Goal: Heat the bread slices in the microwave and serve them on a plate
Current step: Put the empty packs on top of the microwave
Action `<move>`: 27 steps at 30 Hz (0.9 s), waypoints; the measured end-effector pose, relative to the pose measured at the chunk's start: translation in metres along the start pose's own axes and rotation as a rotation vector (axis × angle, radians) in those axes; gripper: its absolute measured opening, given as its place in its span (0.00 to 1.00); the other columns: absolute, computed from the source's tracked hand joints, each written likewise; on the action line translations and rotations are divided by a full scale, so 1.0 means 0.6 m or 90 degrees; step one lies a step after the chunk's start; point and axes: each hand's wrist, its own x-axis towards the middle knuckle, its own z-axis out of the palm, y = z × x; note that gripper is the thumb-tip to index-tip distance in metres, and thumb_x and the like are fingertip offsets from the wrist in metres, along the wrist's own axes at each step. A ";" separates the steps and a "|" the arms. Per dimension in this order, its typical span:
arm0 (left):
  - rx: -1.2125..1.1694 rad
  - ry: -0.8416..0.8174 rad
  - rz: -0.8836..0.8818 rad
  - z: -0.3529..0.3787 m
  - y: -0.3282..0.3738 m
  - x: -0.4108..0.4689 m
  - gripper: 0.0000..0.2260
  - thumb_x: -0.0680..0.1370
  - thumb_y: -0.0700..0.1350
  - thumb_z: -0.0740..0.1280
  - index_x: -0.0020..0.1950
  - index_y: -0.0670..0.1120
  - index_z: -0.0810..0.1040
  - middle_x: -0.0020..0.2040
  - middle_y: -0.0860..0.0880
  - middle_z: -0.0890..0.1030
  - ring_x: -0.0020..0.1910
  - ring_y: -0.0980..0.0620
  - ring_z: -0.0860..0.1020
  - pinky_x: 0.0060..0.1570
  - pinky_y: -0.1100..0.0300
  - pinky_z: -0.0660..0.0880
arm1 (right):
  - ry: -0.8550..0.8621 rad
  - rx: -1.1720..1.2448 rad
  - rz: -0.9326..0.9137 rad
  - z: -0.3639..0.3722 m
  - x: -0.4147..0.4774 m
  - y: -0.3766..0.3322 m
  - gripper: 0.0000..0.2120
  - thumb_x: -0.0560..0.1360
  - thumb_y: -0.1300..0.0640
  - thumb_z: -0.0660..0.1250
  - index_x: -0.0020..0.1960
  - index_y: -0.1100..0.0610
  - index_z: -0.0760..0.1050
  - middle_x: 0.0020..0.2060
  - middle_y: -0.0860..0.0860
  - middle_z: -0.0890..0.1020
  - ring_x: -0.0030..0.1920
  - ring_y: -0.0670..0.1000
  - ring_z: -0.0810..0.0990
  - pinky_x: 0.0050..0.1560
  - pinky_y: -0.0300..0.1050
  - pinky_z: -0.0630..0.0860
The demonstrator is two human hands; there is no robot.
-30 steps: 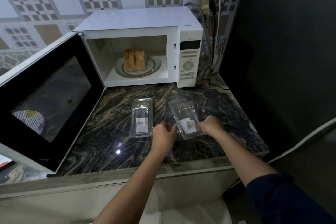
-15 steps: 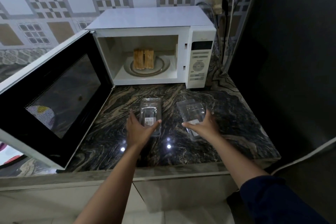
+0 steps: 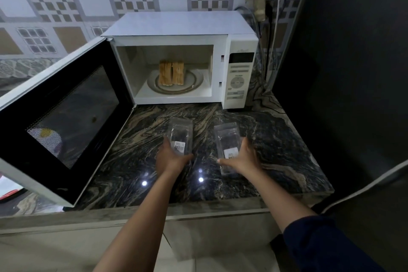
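Along the front edge of the dark, swirl-veined stone countertop [image 3: 276,150], bare stone shows on both sides of my forearms, and another bare strip runs between the packets and the oven. The boxy white microwave [image 3: 176,26] sits at the back edge. Its black-windowed door [image 3: 66,117] hangs wide open over the left edge, boxing me in on that side. A dark wall [image 3: 342,73] closes off the right edge.

Both arms reach forward, well apart. My left hand [image 3: 171,158] lies spread on the near end of one clear plastic packet with a white label [image 3: 180,130], fingers out and thumb splayed. My right hand [image 3: 244,159] rests the same way on a second labelled clear packet [image 3: 227,137], thumb pointing inward. Neither hand is curled round anything.

That makes two packets and one microwave. The toasted brown bread slices [image 3: 171,72] stand upright in a tight bunch on the round plate [image 3: 194,81] inside the microwave, packed too close for me to count.
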 end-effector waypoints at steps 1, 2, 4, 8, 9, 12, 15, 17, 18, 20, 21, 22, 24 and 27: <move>0.020 0.002 0.000 0.000 0.002 -0.001 0.43 0.61 0.53 0.79 0.70 0.49 0.63 0.64 0.44 0.75 0.59 0.41 0.76 0.56 0.47 0.76 | 0.006 0.008 -0.005 0.001 -0.003 0.001 0.46 0.59 0.45 0.79 0.69 0.52 0.56 0.65 0.58 0.70 0.63 0.58 0.71 0.58 0.51 0.74; 0.031 0.002 -0.001 0.001 0.004 -0.002 0.43 0.61 0.52 0.79 0.71 0.50 0.62 0.64 0.44 0.74 0.59 0.40 0.76 0.56 0.47 0.75 | 0.012 0.014 -0.013 0.002 -0.006 0.001 0.46 0.59 0.46 0.79 0.69 0.51 0.56 0.64 0.58 0.71 0.61 0.58 0.72 0.56 0.49 0.75; 0.040 0.003 -0.004 0.003 0.003 -0.002 0.44 0.61 0.52 0.79 0.72 0.51 0.61 0.66 0.44 0.73 0.60 0.40 0.75 0.57 0.46 0.75 | 0.007 0.011 -0.036 0.002 -0.011 0.000 0.46 0.60 0.48 0.80 0.69 0.51 0.56 0.62 0.58 0.73 0.59 0.57 0.74 0.53 0.47 0.74; 0.061 -0.014 -0.009 0.004 -0.001 -0.002 0.46 0.60 0.55 0.79 0.72 0.51 0.59 0.66 0.43 0.73 0.61 0.39 0.74 0.58 0.46 0.74 | -0.004 0.014 -0.048 0.001 -0.017 -0.001 0.49 0.59 0.49 0.80 0.71 0.50 0.54 0.63 0.59 0.73 0.60 0.58 0.73 0.55 0.49 0.75; 0.064 -0.016 -0.014 0.003 0.000 -0.004 0.45 0.60 0.55 0.79 0.71 0.50 0.60 0.65 0.43 0.74 0.61 0.39 0.75 0.57 0.46 0.74 | -0.008 0.017 -0.048 0.000 -0.019 -0.001 0.50 0.59 0.51 0.81 0.71 0.50 0.54 0.63 0.59 0.72 0.61 0.58 0.73 0.57 0.50 0.74; 0.072 -0.026 -0.025 -0.001 0.005 -0.007 0.40 0.61 0.53 0.79 0.66 0.47 0.62 0.61 0.42 0.76 0.57 0.39 0.77 0.54 0.48 0.76 | -0.034 0.011 -0.054 -0.004 -0.020 -0.004 0.50 0.61 0.57 0.80 0.73 0.50 0.52 0.65 0.60 0.69 0.63 0.58 0.71 0.58 0.48 0.72; 0.059 -0.050 -0.011 -0.008 0.010 -0.013 0.38 0.61 0.51 0.79 0.64 0.47 0.62 0.60 0.43 0.77 0.55 0.40 0.78 0.52 0.50 0.75 | -0.046 -0.002 -0.065 -0.005 -0.019 -0.006 0.51 0.61 0.59 0.80 0.74 0.50 0.51 0.64 0.60 0.70 0.63 0.58 0.71 0.58 0.48 0.71; 0.031 -0.056 0.005 -0.011 0.008 -0.015 0.38 0.60 0.50 0.80 0.62 0.47 0.62 0.60 0.43 0.77 0.55 0.40 0.78 0.50 0.52 0.75 | -0.049 0.001 -0.067 -0.005 -0.020 -0.006 0.52 0.61 0.59 0.80 0.74 0.50 0.50 0.64 0.60 0.70 0.62 0.58 0.71 0.58 0.48 0.72; 0.008 -0.055 0.008 -0.011 0.007 -0.015 0.39 0.59 0.50 0.81 0.62 0.47 0.62 0.60 0.43 0.76 0.55 0.41 0.77 0.50 0.53 0.74 | -0.051 0.003 -0.066 -0.005 -0.021 -0.006 0.52 0.61 0.59 0.80 0.74 0.50 0.50 0.64 0.60 0.69 0.62 0.58 0.71 0.58 0.49 0.72; -0.044 -0.053 0.016 -0.011 0.004 -0.016 0.43 0.58 0.47 0.81 0.66 0.47 0.61 0.63 0.42 0.74 0.59 0.41 0.75 0.53 0.53 0.73 | -0.054 0.004 -0.068 -0.005 -0.022 -0.004 0.52 0.61 0.59 0.80 0.74 0.50 0.49 0.65 0.61 0.69 0.63 0.58 0.71 0.58 0.49 0.71; -0.064 -0.055 0.026 -0.010 0.002 -0.016 0.47 0.58 0.46 0.82 0.69 0.48 0.59 0.64 0.42 0.73 0.61 0.41 0.74 0.56 0.52 0.72 | -0.054 0.003 -0.069 -0.005 -0.022 -0.004 0.52 0.62 0.59 0.80 0.74 0.50 0.49 0.65 0.61 0.69 0.63 0.59 0.71 0.59 0.49 0.71; -0.076 -0.059 0.037 -0.009 0.000 -0.015 0.50 0.57 0.45 0.82 0.73 0.49 0.56 0.66 0.42 0.72 0.63 0.41 0.72 0.58 0.51 0.71 | -0.054 0.002 -0.072 -0.004 -0.022 -0.004 0.52 0.62 0.59 0.80 0.74 0.50 0.49 0.65 0.61 0.69 0.63 0.59 0.71 0.59 0.50 0.71; -0.103 -0.078 0.059 -0.009 -0.003 -0.018 0.54 0.58 0.42 0.82 0.76 0.52 0.52 0.68 0.41 0.71 0.65 0.42 0.71 0.61 0.52 0.70 | -0.055 0.004 -0.073 -0.002 -0.020 -0.004 0.53 0.61 0.58 0.80 0.74 0.50 0.49 0.65 0.61 0.70 0.63 0.59 0.72 0.59 0.50 0.72; -0.146 -0.122 0.079 -0.007 -0.010 -0.017 0.56 0.54 0.47 0.82 0.74 0.61 0.53 0.66 0.43 0.74 0.63 0.43 0.74 0.62 0.48 0.73 | -0.075 0.039 -0.081 -0.001 -0.023 -0.006 0.51 0.61 0.58 0.80 0.74 0.51 0.50 0.64 0.59 0.72 0.63 0.58 0.72 0.60 0.47 0.71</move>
